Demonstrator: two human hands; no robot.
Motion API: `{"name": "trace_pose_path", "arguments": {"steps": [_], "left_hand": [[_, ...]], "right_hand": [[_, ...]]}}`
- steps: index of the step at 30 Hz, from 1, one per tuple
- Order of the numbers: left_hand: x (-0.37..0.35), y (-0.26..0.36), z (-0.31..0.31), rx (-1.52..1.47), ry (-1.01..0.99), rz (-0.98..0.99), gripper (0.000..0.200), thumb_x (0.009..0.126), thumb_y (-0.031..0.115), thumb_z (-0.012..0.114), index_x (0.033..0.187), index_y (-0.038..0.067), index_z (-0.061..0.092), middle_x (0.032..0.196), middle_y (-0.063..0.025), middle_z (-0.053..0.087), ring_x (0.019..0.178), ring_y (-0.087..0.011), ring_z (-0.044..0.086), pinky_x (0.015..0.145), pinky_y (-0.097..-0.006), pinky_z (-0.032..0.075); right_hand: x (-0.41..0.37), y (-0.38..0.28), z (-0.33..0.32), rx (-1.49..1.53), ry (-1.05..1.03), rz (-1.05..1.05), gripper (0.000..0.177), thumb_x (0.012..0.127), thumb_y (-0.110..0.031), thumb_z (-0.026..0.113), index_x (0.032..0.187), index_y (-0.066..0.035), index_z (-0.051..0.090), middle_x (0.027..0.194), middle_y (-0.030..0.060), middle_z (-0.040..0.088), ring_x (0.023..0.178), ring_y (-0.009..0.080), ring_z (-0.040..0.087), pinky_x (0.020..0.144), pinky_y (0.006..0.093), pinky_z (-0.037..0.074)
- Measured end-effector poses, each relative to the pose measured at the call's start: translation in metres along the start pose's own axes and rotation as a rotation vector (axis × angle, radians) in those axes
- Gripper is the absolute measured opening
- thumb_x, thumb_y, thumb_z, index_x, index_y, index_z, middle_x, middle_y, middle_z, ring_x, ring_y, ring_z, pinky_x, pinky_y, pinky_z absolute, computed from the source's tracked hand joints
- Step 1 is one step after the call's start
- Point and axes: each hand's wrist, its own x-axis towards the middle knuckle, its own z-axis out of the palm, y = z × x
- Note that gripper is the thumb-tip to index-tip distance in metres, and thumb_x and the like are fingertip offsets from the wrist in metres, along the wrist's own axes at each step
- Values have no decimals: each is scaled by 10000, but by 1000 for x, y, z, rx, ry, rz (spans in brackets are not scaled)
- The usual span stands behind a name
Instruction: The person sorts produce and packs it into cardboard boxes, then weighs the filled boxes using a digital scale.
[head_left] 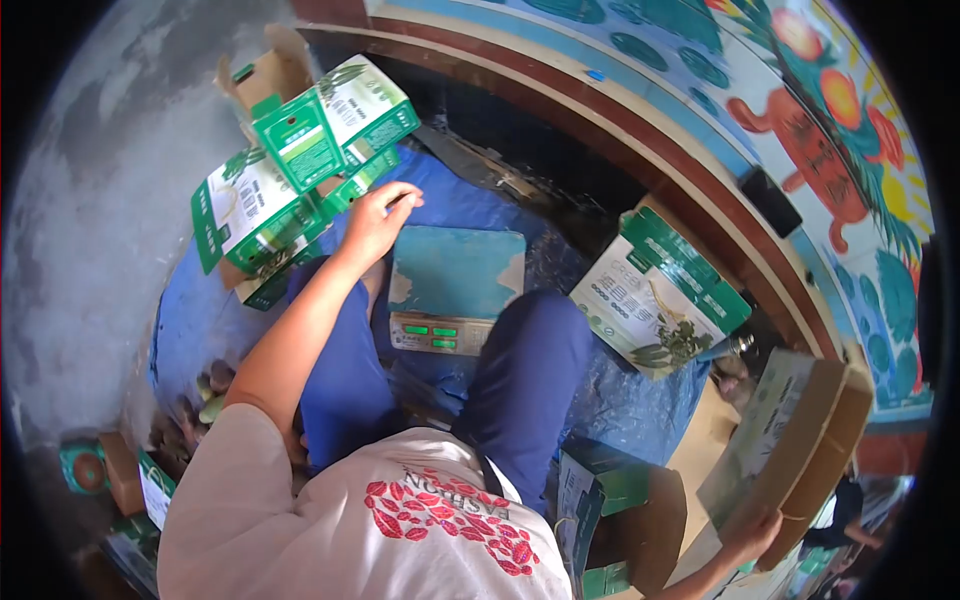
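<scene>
My left hand (378,222) is held out above the far left corner of a digital weighing scale (460,268), its fingers loosely bent with nothing visible in them. Just past it sit printed green-and-white cartons (300,150), stacked and partly open. The scale has a worn blue-green platform and lit green displays, and stands between my knees. Low on the right, my right hand (757,537) grips the near edge of an open cardboard box (790,440), which is tilted. Part of that hand's grip is hidden behind the cardboard.
A closed green-and-white carton (660,295) lies to the right of the scale. An open carton (640,525) stands by my right hip. Blue sheeting (220,310) covers the floor. A phone (771,200) rests on the wall ledge. Another person (850,515) is partly visible at far right.
</scene>
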Motion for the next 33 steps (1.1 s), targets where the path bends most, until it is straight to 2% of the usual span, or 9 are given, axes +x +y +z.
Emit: {"name": "trace_pose_path", "arguments": {"steps": [3,6,11,14,16,18,22,26,33], "left_hand": [[6,1,-8,-49,4,-70,223,950,151,525,1059,-25,606,954,-101,678,923,-146,635,842,-269,477],[13,8,-17,-143,57,-69,273,961,212,519,1076,-22,597,961,-109,676,930,-149,629,851,-277,475],[8,-4,-38,-301,188,-159,552,983,507,345,1175,39,566,1079,-111,650,977,-189,610,865,-337,445],[3,-13,-59,-515,252,-419,645,949,597,324,1178,46,571,1129,-124,630,1041,-201,583,900,-365,419],[0,-20,-69,-504,377,-384,687,924,628,347,1239,49,540,1227,-117,574,1138,-201,516,940,-366,382],[-2,-21,-73,-443,508,-411,614,939,547,416,1283,47,512,1196,-98,583,1130,-188,511,953,-356,376],[-5,-31,-72,-298,307,-466,616,895,341,609,1369,26,372,1234,-171,560,1122,-182,539,885,-292,432],[-7,-37,-62,-328,196,-459,591,892,221,633,1399,103,352,1272,-176,502,1093,-218,546,870,-329,450],[-6,-23,-58,-255,62,-492,555,897,192,601,1392,96,368,1364,-243,398,1262,-286,442,1018,-360,369]], "right_hand": [[24,-81,-25,40,107,-268,249,919,-129,577,1103,38,575,1027,192,617,893,325,582,789,386,471],[39,-171,-11,388,123,-428,233,905,-98,594,1090,42,576,1012,193,611,886,316,582,783,385,471],[32,-351,17,549,-157,-813,233,817,19,602,1049,29,591,963,190,605,875,330,597,782,402,476],[2,-442,42,530,-268,-1090,195,752,25,607,944,-7,607,864,168,604,823,352,589,728,422,471],[-24,-480,73,617,-322,-1227,121,739,-4,610,855,-40,598,791,127,589,771,315,585,685,414,466],[-49,-501,117,636,-360,-1316,81,737,-42,602,814,-64,591,764,104,584,763,293,591,672,406,468],[-102,-511,178,629,-490,-1349,91,763,-91,595,846,-88,632,787,89,620,783,297,611,713,401,489],[-124,-500,196,618,-525,-1328,77,761,-96,563,815,-101,617,836,90,613,833,279,607,750,391,480],[-129,-496,201,477,-599,-1328,127,776,-128,556,872,-100,635,887,79,595,926,262,578,830,376,457]]}}
